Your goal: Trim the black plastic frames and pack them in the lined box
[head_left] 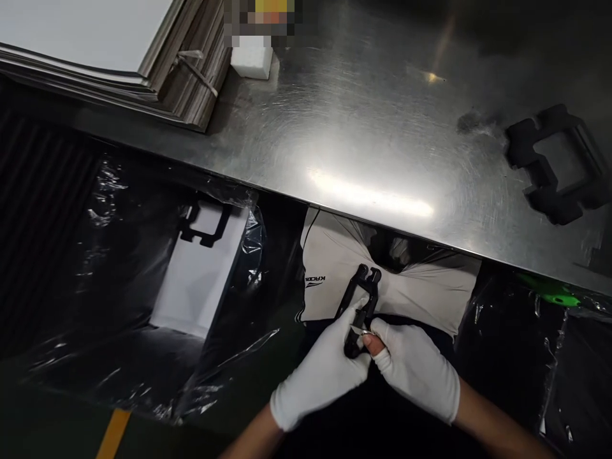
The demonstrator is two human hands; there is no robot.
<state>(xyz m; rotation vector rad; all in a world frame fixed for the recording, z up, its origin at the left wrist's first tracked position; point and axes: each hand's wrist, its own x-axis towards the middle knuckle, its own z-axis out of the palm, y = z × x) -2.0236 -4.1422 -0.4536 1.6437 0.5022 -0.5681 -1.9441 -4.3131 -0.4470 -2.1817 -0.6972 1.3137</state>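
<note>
Over my lap, my left hand (327,360), in a white glove, is wrapped round a black frame-shaped part (371,278). The part's notched end points up and away from me. My right hand (415,364), also gloved but with the thumb tip bare, pinches a small blade (359,330) against the part's near side. Both hands nearly touch. My fingers hide the lower portion of the part. A black foam-like frame (549,153) lies on the metal table at the right.
The metal table (296,140) spans the top, its edge just beyond my knees. It bears a stack of sheets (186,83) and a white block (252,58). At left, a plastic-lined container holds a white board (196,280) and another black frame (213,240).
</note>
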